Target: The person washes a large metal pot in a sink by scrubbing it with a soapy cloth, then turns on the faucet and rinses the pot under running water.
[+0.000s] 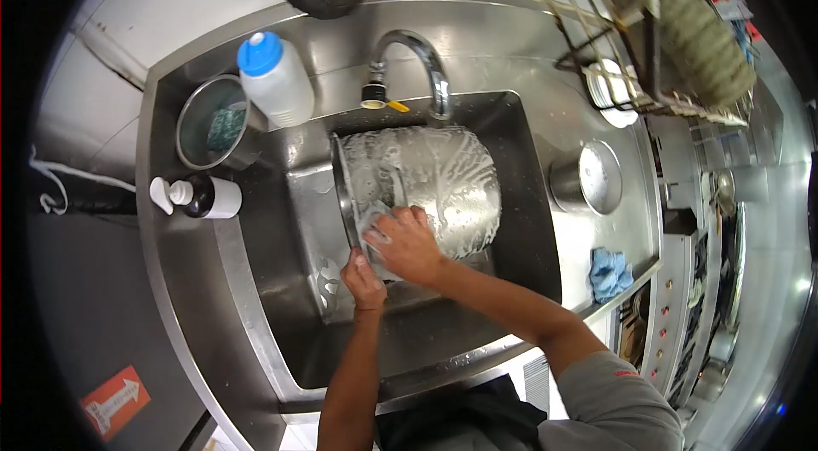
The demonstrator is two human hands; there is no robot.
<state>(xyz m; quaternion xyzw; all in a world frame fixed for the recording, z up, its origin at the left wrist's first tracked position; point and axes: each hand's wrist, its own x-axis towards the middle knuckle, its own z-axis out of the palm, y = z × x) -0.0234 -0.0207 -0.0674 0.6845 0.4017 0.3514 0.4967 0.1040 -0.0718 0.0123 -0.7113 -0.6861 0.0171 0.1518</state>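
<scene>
A large steel stockpot (456, 183) lies on its side in the sink (298, 340), its outer wall streaked with white suds. My left hand (364, 281) is closed on the pot's rim at the near left, thumb uppermost. My right hand (404, 243) presses a pale, foam-covered scrubbing pad (372, 217) against the pot wall close to that rim. Most of the pad is hidden under the fingers, so its exact kind is hard to make out. The pot's handle (396, 185) shows just above my right hand.
A chrome faucet (417, 51) arches over the pot. At left stand a metal container (192, 132) holding a green scouring pad (226, 127), a blue-capped bottle (285, 89) and a pump bottle (213, 197). A steel pot (567, 183) and blue cloth (609, 274) sit right, below a wire rack (652, 51).
</scene>
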